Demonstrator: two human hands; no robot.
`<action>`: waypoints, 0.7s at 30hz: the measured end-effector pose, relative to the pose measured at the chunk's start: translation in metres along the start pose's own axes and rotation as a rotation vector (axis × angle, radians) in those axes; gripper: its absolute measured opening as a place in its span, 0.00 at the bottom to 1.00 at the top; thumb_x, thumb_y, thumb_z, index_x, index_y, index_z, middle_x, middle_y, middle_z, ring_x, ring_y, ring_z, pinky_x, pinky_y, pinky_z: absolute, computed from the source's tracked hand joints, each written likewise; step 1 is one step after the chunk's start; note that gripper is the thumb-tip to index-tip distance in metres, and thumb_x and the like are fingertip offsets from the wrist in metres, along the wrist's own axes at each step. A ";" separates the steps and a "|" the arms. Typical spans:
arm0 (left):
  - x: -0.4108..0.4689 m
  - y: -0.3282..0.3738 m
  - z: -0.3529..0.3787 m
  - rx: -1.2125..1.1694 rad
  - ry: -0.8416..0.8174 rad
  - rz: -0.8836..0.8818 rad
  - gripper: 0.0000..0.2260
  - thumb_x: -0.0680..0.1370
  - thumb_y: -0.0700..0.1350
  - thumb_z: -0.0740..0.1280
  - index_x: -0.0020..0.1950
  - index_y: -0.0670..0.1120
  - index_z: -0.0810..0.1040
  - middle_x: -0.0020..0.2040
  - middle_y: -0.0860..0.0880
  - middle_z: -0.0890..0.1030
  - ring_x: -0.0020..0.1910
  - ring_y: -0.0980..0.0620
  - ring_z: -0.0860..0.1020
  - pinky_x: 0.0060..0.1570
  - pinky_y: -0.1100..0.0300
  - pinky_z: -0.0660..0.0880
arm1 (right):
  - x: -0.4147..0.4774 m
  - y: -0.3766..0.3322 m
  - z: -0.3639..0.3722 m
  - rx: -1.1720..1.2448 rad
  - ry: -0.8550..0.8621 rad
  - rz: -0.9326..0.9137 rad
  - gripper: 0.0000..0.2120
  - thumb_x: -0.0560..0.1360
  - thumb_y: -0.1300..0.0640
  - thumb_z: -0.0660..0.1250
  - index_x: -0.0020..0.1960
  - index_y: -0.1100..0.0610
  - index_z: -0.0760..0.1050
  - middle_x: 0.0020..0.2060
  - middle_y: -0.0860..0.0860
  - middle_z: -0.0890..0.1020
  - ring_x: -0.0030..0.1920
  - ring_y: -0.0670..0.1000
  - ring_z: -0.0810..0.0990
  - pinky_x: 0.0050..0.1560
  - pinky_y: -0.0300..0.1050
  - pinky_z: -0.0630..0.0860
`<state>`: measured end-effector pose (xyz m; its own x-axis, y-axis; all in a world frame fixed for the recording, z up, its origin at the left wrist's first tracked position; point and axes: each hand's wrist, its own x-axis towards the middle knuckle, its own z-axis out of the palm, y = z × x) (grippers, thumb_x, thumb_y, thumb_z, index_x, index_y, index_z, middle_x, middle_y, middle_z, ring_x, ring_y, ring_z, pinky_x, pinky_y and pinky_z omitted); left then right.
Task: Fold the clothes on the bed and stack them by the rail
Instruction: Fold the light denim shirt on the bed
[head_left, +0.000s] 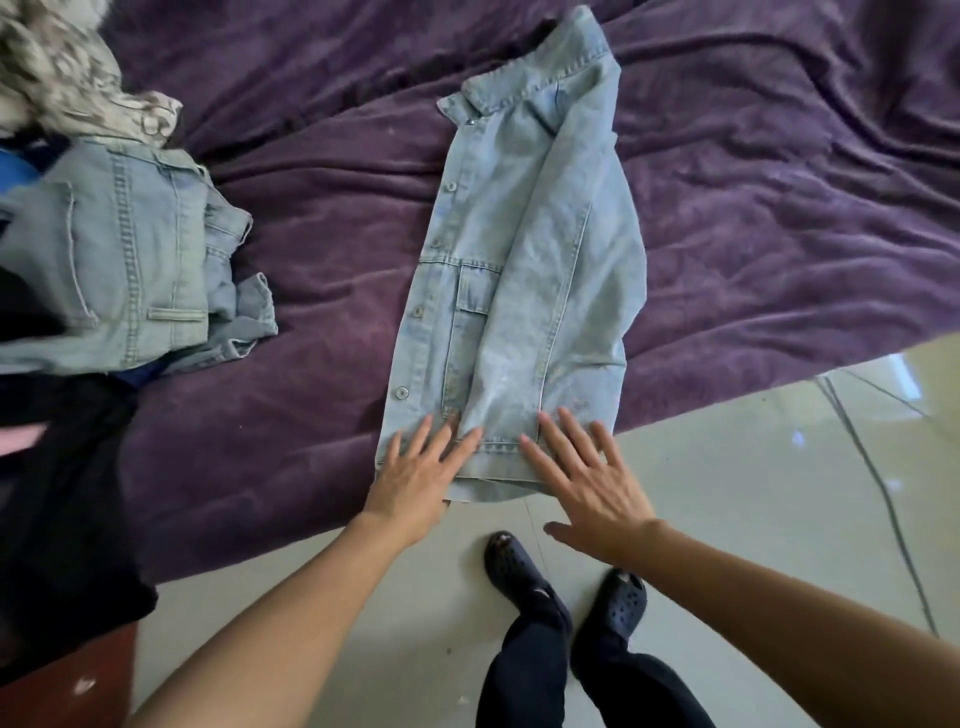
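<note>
**Denim jacket, folded lengthwise, under two flat hands**

Denim jacket (519, 260), pale blue, lies on the purple bedspread (779, 182) right of centre. Its collar (514, 88) is at the far end and its hem (498, 449) at the near edge of the bed, just overhanging. The right side is folded over the front, leaving a long narrow panel. A row of metal buttons (401, 393) and a patch pocket (475, 288) show on the left.

The left hand (418, 473) and right hand (589, 480) both rest flat on the hem with fingers straight and spread, gripping nothing.

Handling, as a judgement: the cloth looks thick and fairly stiff, with firm stitched seams. It should hold a crease and carry some weight, and it is neither slippery nor fragile. The two hem corners are the natural places to take hold for a fold toward the collar.

The bedspread is plush and deeply wrinkled. At the left lies a second denim garment (130, 244), rumpled. A patterned beige cloth (67, 73) lies beyond it, and a black garment (57, 493) lies nearer. Below the bed edge are a glossy pale tiled floor (727, 519) and black perforated clogs (519, 571). No rail can be identified.
</note>
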<state>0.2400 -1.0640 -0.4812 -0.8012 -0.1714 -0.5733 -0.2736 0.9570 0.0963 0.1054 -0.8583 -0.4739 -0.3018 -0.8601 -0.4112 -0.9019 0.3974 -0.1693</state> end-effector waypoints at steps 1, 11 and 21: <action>0.000 -0.004 -0.002 -0.019 -0.002 0.024 0.43 0.75 0.44 0.66 0.76 0.59 0.36 0.77 0.50 0.52 0.77 0.45 0.46 0.73 0.45 0.52 | -0.001 -0.003 0.002 0.000 0.008 0.040 0.45 0.70 0.44 0.69 0.79 0.53 0.50 0.77 0.58 0.53 0.77 0.61 0.51 0.73 0.62 0.55; 0.005 -0.018 -0.076 -0.101 -0.052 0.192 0.21 0.76 0.42 0.55 0.67 0.59 0.69 0.57 0.52 0.77 0.57 0.47 0.75 0.52 0.52 0.70 | -0.007 0.028 -0.064 0.389 0.055 0.140 0.16 0.74 0.57 0.61 0.60 0.47 0.76 0.49 0.51 0.83 0.47 0.60 0.80 0.41 0.48 0.72; 0.120 -0.033 -0.262 -0.345 -0.157 0.097 0.07 0.75 0.40 0.64 0.38 0.48 0.78 0.39 0.48 0.80 0.42 0.49 0.76 0.43 0.56 0.72 | 0.053 0.090 -0.177 0.290 -0.036 0.127 0.36 0.63 0.38 0.69 0.68 0.40 0.60 0.48 0.47 0.81 0.48 0.55 0.79 0.43 0.48 0.73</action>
<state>0.0135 -1.1775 -0.3397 -0.7481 -0.0207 -0.6633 -0.3853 0.8274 0.4087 -0.0459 -0.9247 -0.3526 -0.3906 -0.7882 -0.4757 -0.7304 0.5798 -0.3610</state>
